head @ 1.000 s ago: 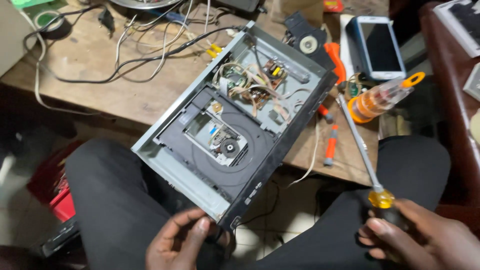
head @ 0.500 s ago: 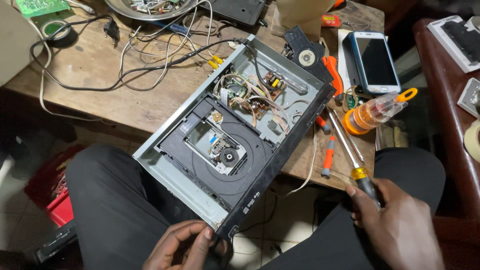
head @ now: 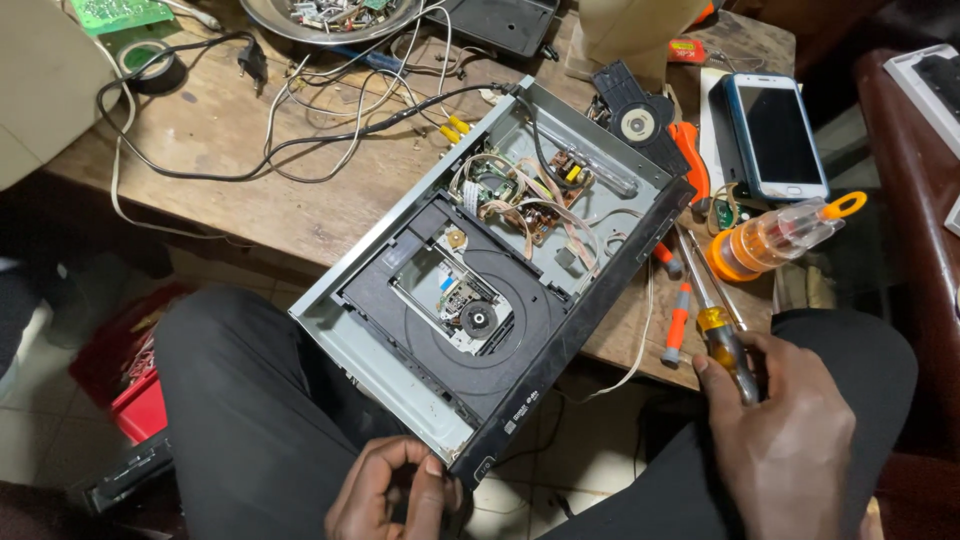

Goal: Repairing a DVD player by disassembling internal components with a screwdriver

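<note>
One disc player, three screwdrivers, one phone, one bottle.

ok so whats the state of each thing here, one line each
disc player: cover off, insides showing, tray without a disc
screwdriver: gripped by right hand, shaft lying on the table
left hand: fingers at the player's near corner
phone: screen dark, lying face up
orange bottle: on its side, capped
</note>
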